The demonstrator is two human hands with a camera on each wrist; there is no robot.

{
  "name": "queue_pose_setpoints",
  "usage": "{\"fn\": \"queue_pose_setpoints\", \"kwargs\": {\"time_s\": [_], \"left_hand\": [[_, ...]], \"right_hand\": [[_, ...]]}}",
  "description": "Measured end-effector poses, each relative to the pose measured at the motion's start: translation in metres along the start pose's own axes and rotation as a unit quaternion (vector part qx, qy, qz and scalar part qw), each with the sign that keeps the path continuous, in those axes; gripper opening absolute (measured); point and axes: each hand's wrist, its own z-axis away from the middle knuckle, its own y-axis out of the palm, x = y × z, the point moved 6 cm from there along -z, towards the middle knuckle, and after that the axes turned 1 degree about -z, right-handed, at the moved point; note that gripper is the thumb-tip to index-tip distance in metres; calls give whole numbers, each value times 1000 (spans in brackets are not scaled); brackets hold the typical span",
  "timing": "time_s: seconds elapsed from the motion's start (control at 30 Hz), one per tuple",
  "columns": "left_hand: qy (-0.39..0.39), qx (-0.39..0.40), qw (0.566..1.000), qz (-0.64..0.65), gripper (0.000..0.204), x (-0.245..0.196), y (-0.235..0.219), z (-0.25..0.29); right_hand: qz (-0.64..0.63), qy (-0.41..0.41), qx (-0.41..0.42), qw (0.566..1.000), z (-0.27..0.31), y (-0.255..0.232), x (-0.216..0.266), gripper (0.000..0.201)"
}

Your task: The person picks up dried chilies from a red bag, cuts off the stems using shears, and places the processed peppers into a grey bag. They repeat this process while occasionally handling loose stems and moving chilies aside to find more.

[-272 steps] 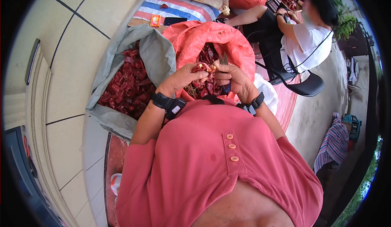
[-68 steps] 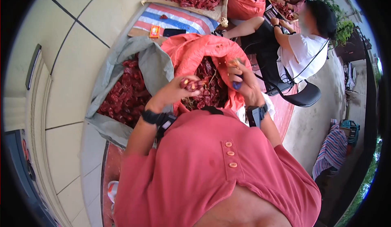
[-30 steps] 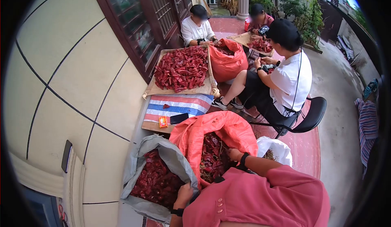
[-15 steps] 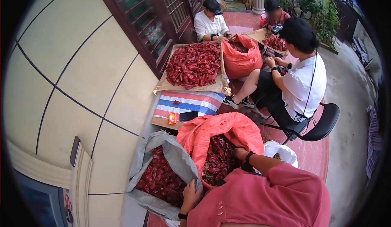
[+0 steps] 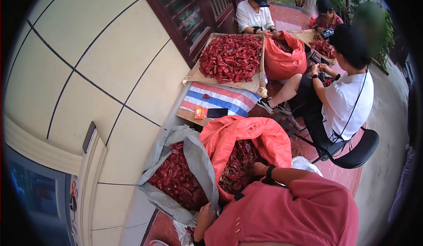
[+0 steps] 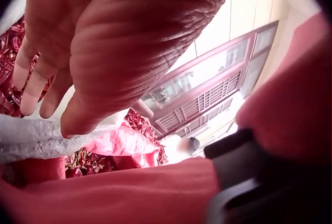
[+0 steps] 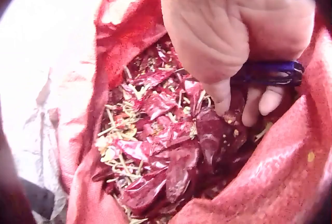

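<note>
**Both hands down at the sacks, chillies no longer held up**

The right hand (image 5: 260, 169) is sunk in the orange sack (image 5: 246, 133), its fingers (image 7: 267, 99) curled round the blue handle of the scissors (image 7: 270, 72) while the fingertips touch the dried red chillies (image 7: 166, 146) and loose stems inside. Half a second ago it lay in the same sack; about two seconds ago it was lifted above the opening.

The left hand (image 5: 205, 211) hangs at the near rim of the grey sack (image 5: 194, 158), just beside its woven edge. Its fingers (image 6: 31, 86) are straight and relaxed, holding nothing; the trimmed chillies (image 5: 176, 180) lie below them. Two seconds ago this hand was raised with chillies pinched in it.

The head view has tipped up since then, so the wall, the tray of chillies (image 5: 231, 61), the striped mat (image 5: 220, 98) and three seated people show. A second orange sack (image 5: 284, 58) stands beside the tray.
</note>
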Motion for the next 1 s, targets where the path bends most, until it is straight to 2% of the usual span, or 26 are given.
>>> {"fn": "queue_pose_setpoints", "kwargs": {"time_s": [0.03,0.1,0.17,0.2,0.23,0.27,0.3,0.33,0.37,0.4,0.47,0.5,0.53,0.6,0.7,0.8,0.83,0.93,1.0], "left_hand": [[-6,-2,1000,17,48,-3,-1,4],[28,-51,998,22,47,-12,-8,9],[49,-91,993,48,42,-35,-20,9],[30,-59,991,120,41,-49,-22,8],[10,-24,981,192,39,-64,-26,8],[-13,11,965,263,38,-79,-29,9],[-3,47,961,273,39,-101,-37,7],[3,85,955,284,40,-121,-44,5],[17,86,959,269,41,-134,-51,-1],[31,88,963,254,42,-145,-55,-8],[68,51,967,240,43,-170,-66,-25],[85,44,970,223,44,-183,-69,-35],[103,39,973,204,46,-192,-71,-45],[168,28,954,248,49,-203,-67,-62],[237,-3,929,285,51,-221,-63,-72],[141,63,875,458,60,-203,-48,-87],[115,121,854,492,53,-199,-44,-91],[160,264,764,566,52,-206,-37,-98],[181,324,738,564,51,-208,-26,-107]], "right_hand": [[-118,49,-9,992,6,-17,3,34],[-346,146,-26,926,27,-87,22,26],[-349,135,-75,924,45,-151,41,25],[-351,130,-99,922,47,-169,44,25],[-503,105,-117,850,43,-172,42,20],[-602,93,-123,783,45,-185,44,17],[-695,74,-128,703,52,-212,53,17],[-732,132,-148,651,70,-257,69,21],[-744,119,-152,640,75,-281,75,22],[-769,104,-165,609,75,-293,78,23],[-873,33,-154,462,78,-317,93,25],[-873,41,-165,456,82,-324,98,26],[-885,17,-173,433,83,-327,103,27],[-899,4,-176,401,92,-335,118,29],[-847,-13,-230,480,106,-339,134,25],[-755,20,-307,579,119,-349,152,22],[-745,2,-300,596,120,-347,154,21],[-670,-18,-314,672,122,-349,166,19],[-677,-5,-294,675,123,-344,182,15]]}}
